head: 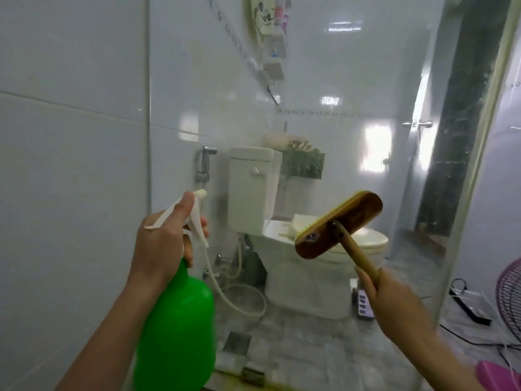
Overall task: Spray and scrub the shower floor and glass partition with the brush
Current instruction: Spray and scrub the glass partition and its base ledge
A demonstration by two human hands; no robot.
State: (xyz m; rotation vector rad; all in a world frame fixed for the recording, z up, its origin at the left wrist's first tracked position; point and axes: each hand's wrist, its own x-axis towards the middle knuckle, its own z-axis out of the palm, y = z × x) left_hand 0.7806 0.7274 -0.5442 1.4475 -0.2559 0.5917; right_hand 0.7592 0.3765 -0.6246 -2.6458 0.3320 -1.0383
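Gripping left hand [166, 244]: green spray bottle [180, 320] is held at its neck, nozzle aimed at glass partition [352, 80].
Right hand [394, 300]: wrapped round brush [338, 224] handle.
Brush: head raised near the glass.

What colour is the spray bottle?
Bright green, with a white trigger top. The left hand grips the spray bottle; the head view shows it best.

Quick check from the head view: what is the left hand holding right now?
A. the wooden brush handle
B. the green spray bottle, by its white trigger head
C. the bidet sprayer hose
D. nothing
B: the left hand grips the green spray bottle at its neck below the white trigger head, which points toward the glass partition, while the right hand holds the brush by its wooden handle.
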